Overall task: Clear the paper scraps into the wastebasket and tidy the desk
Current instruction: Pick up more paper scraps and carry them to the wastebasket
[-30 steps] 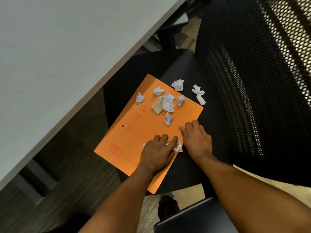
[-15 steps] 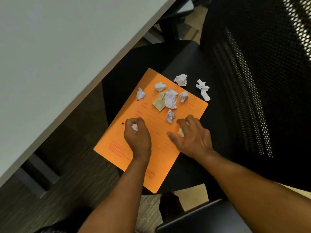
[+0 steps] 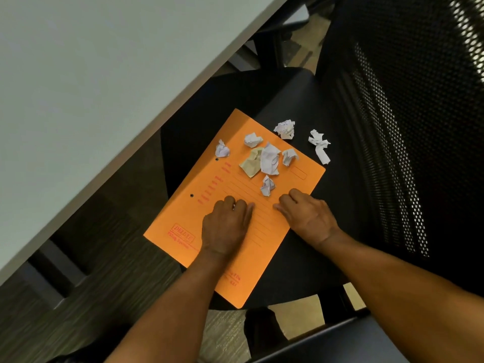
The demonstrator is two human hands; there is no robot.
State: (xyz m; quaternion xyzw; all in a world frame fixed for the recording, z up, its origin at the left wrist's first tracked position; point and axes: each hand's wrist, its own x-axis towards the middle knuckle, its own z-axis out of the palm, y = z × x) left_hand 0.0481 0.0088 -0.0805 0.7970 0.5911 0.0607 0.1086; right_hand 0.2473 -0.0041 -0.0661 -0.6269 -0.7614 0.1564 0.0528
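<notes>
An orange folder [image 3: 262, 231] lies on the black chair seat [image 3: 301, 271]. Several crumpled paper scraps sit at its far end, among them a beige one [image 3: 251, 163], a large white one [image 3: 269, 159] and a small one [image 3: 267, 186] just beyond my fingers. Two more scraps [image 3: 285, 129] [image 3: 320, 146] lie past the folder's far edge. My left hand [image 3: 226, 224] rests on the folder as a fist, a sliver of white showing at the knuckles. My right hand [image 3: 306, 216] is curled at the folder's right edge, its scrap hidden inside.
The pale desk top [image 3: 104, 74] fills the upper left, its edge running diagonally above the seat. The chair's mesh back [image 3: 406, 127] rises on the right. A dark flat object [image 3: 340, 344] lies at the bottom right, with dark carpet and a shoe [image 3: 262, 326] below.
My left hand moved right along the folder, back beside my right hand. My right hand's fingers curled in over the scrap it was touching.
</notes>
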